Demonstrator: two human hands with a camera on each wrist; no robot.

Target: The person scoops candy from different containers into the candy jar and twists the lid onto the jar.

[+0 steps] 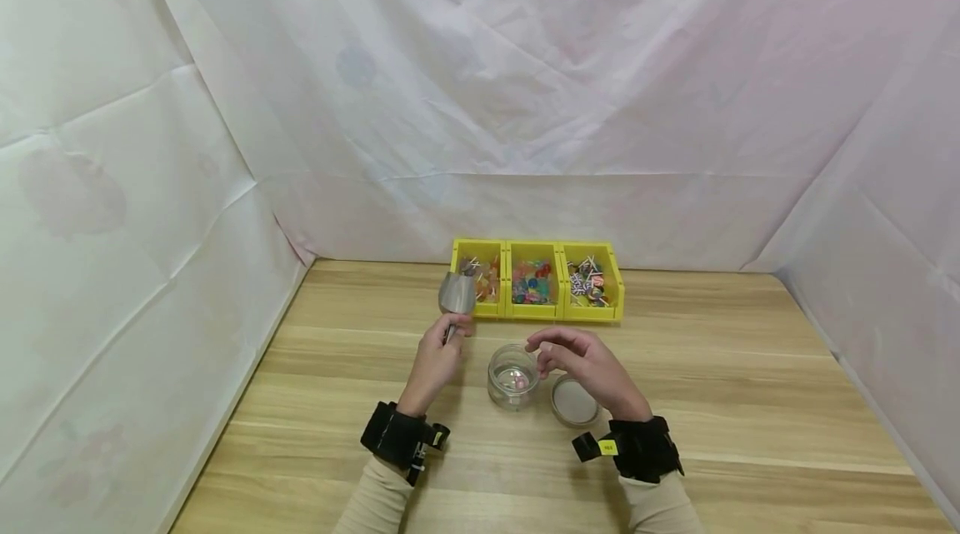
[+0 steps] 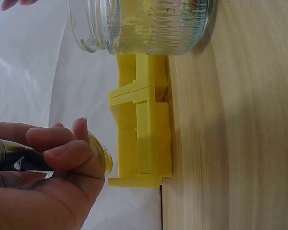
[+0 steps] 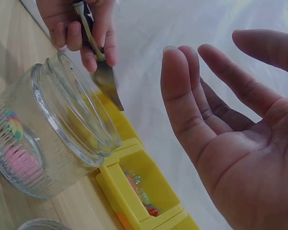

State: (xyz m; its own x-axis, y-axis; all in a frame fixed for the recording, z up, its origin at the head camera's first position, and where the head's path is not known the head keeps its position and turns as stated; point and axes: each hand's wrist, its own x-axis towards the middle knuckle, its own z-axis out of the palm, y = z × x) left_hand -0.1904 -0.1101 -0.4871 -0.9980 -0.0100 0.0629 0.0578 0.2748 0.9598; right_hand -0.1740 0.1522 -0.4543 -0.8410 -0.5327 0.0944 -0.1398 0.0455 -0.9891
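My left hand [image 1: 437, 357] grips a metal scoop [image 1: 457, 293] by its dark handle [image 2: 26, 159], with the bowl raised at the front of the left yellow bin. A glass jar [image 1: 502, 391] stands uncovered on the table between my hands. Inside it, in the right wrist view, lie a pink piece [image 3: 23, 162] and a rainbow-coloured piece [image 3: 13, 123]. Beside the jar's rim, on its right, hovers my right hand [image 1: 591, 366], fingers loosely bent with nothing between them. Partly under that hand, a round lid [image 1: 574, 402] lies on the table.
Three joined yellow bins [image 1: 538, 312] stand behind the jar. The left and right ones hold small lollipop-like pieces on white sticks, the middle one colourful small pieces [image 1: 532, 284]. White cloth [image 1: 480, 101] hangs around the wooden table [image 1: 720, 401] at the back and sides.
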